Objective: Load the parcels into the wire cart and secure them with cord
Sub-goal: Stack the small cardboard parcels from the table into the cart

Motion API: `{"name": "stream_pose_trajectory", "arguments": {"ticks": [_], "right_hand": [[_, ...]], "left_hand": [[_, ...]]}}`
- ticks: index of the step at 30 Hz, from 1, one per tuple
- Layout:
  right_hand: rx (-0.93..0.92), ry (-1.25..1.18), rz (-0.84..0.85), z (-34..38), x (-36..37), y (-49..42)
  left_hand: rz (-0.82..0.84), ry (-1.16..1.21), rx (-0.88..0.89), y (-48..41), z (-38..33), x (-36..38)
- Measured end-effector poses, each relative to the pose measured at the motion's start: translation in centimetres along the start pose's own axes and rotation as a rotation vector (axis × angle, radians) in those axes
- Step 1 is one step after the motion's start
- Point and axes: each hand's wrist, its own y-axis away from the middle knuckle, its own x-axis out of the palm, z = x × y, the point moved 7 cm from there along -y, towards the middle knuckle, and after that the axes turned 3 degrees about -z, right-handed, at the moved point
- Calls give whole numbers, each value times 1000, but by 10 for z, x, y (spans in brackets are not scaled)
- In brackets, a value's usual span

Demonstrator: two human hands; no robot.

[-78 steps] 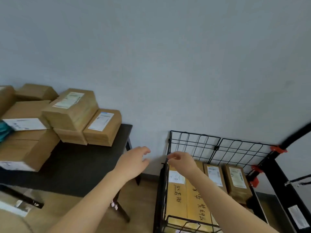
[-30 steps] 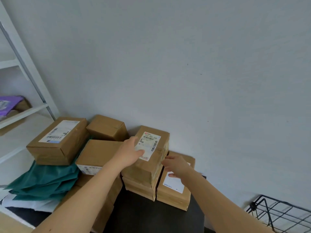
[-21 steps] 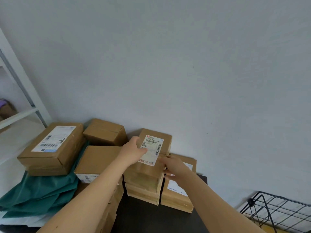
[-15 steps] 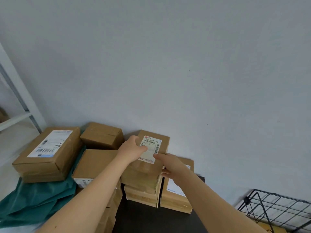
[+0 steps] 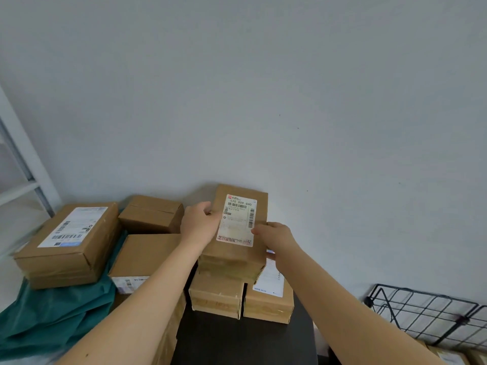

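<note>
1. cardboard far left of the left hand (image 5: pixel 200 225): a big labelled box (image 5: pixel 68 243) on green wrapping (image 5: pixel 52 317), a small box (image 5: pixel 151 213) behind.
2. left hand curls its fingers round the left edge of the held parcel (image 5: pixel 237 248).
3. right hand (image 5: pixel 276 237) pinches the parcel's right edge.
4. below both hands, two boxes (image 5: pixel 216 299) on the dark table (image 5: pixel 237 343).
5. wire cart (image 5: pixel 421 317) well right of the right hand.

At least seven parcels (image 5: pixel 232 255), two hands (image 5: pixel 200 227)
</note>
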Motion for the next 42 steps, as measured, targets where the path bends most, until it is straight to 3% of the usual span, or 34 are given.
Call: {"name": "stream_pose_trajectory", "arguments": {"ticks": [3,7,14,17,30,42], "right_hand": [[-35,-54,-45,4,-8,9],[-63,-99,-132,1,-20,18],[-70,-129,-284,-20,-43,42],[-66,-150,-356,-31,-61,54],[-21,-153,-554,-108,-187,112],[88,-263,-627,-220,-406,190]], "left_hand": [[-82,87,92,12,-18,-9],[-69,186,143,22,-27,-12],[137,421,54,43,-17,18],[230,404,100,62,-20,40],[307,271,278,168,-46,135],[442,74,437,354,-126,299]]}}
